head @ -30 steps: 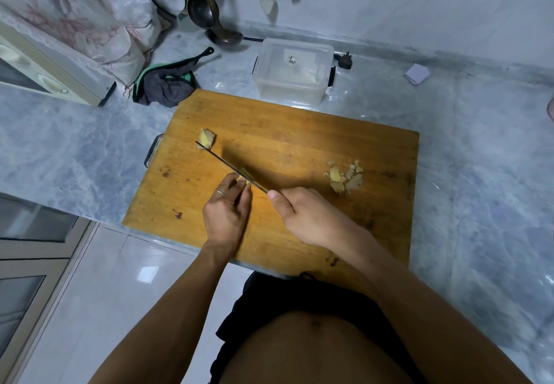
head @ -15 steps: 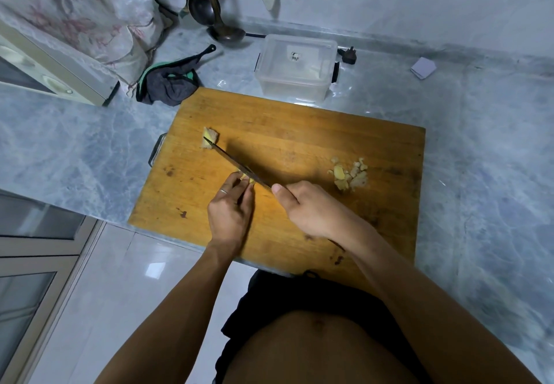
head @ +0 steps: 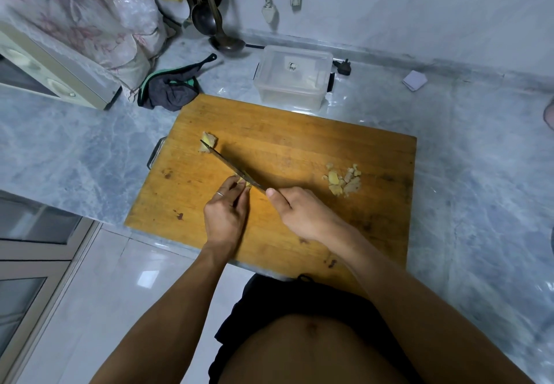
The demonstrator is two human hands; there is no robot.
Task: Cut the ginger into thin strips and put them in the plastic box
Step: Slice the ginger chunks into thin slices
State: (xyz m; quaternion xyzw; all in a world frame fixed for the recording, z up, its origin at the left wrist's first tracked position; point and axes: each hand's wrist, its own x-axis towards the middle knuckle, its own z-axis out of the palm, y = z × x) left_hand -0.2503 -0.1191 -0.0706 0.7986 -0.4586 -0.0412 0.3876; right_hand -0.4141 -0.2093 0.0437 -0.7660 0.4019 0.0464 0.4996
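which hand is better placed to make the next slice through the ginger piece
Right. The right hand grips the knife, whose blade lies across the ginger piece; the left hand pins that piece to the cutting board.

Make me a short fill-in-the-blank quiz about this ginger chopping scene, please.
1. The right hand holds a ____.
2. The wooden cutting board lies on a ____ counter.
3. The pile of cut ginger lies on the board to the ____ of both hands.
4. The plastic box stands ____ the board's far edge.

Missing words: knife; marble; right; beyond
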